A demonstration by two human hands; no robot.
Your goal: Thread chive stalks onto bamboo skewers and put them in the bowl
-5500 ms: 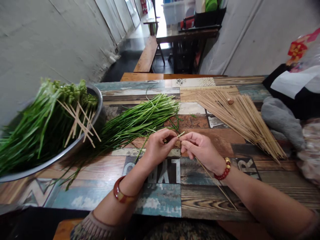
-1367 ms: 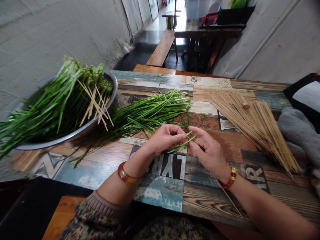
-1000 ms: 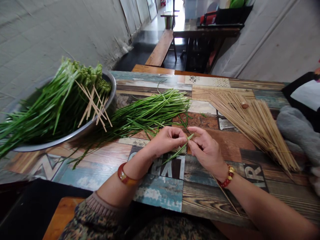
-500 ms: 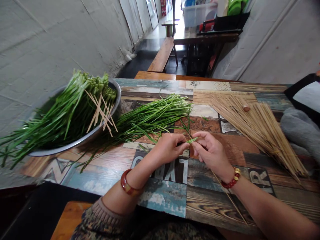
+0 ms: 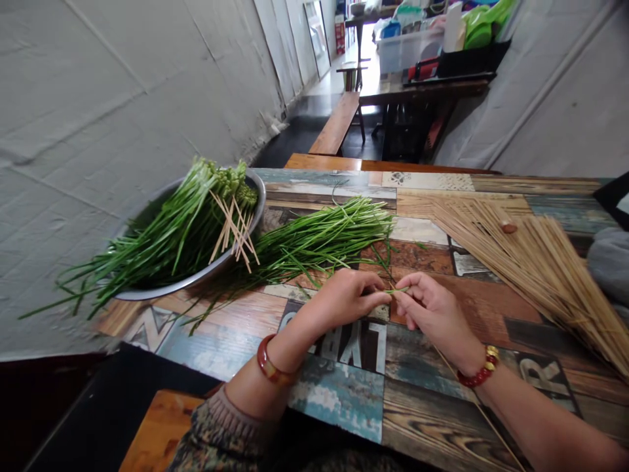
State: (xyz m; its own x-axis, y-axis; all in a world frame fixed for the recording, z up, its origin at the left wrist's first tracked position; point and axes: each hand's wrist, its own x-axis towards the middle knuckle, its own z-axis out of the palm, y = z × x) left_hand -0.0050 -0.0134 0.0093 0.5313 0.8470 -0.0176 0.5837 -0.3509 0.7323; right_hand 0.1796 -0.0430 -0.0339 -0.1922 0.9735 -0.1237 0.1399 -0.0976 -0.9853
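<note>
My left hand point(image 5: 356, 295), with a reddish-brown bangle at its wrist, pinches a few green chive stalks point(image 5: 398, 290). Facing it, my right hand point(image 5: 432, 308) has thumb and fingers closed on the same stalks and on a thin bamboo skewer point(image 5: 498, 436). The skewer runs back under my right wrist toward the table's near edge; its tip is hidden among the fingers. Just beyond both hands lies a loose pile of chives point(image 5: 324, 239). To the left, a metal basin point(image 5: 262, 196) is heaped with chives point(image 5: 171, 229), several skewer ends point(image 5: 233, 229) sticking out over its rim.
A fan of bamboo skewers point(image 5: 535, 262) lies at the right with a small brown round object point(image 5: 508, 227) on it. Something grey and soft point(image 5: 609, 262) sits at the right edge. Behind the patchwork-patterned table point(image 5: 334, 406) are a bench point(image 5: 339, 124) and another table.
The camera view has shifted, so the scene sits further right and slightly lower. Both hands stay close together, pinching the chives and skewer, with only small finger movement.
</note>
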